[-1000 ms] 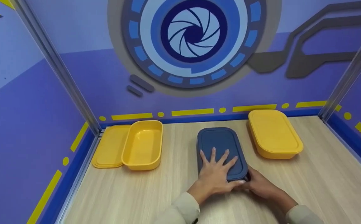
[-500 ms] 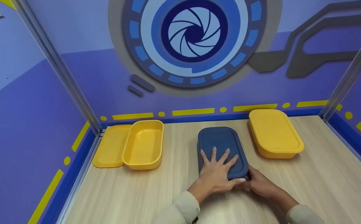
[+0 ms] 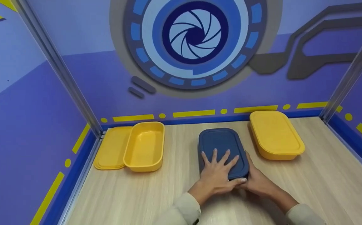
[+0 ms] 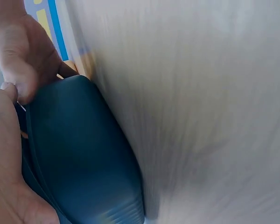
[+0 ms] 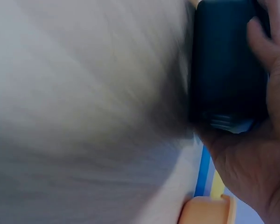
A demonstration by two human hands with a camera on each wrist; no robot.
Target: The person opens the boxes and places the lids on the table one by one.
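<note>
A dark blue lidded food container (image 3: 220, 139) lies on the table at the middle of the head view. Across the near half of its lid my left hand (image 3: 214, 176) rests flat, fingers straight and spread, thumb out toward the near right corner. My right hand (image 3: 259, 181) grips that corner, with fingers along the right side and the thumb at the near end. In the left wrist view, the container's side wall (image 4: 84, 149) shows below the lid edge. The right wrist view shows the near wall (image 5: 228, 60) between my right thumb and palm.
Right of the blue container stands a yellow lidded container (image 3: 276, 134). At the left, an uncovered yellow container (image 3: 144, 147) stands beside a yellow lid (image 3: 112, 148), overlapping it in the head view. A printed blue and purple panel (image 3: 181, 103) closes off the table's back.
My right hand has shifted up along the blue container's right side, its fingers now showing farther along the edge. My left hand and the container stay in place.
</note>
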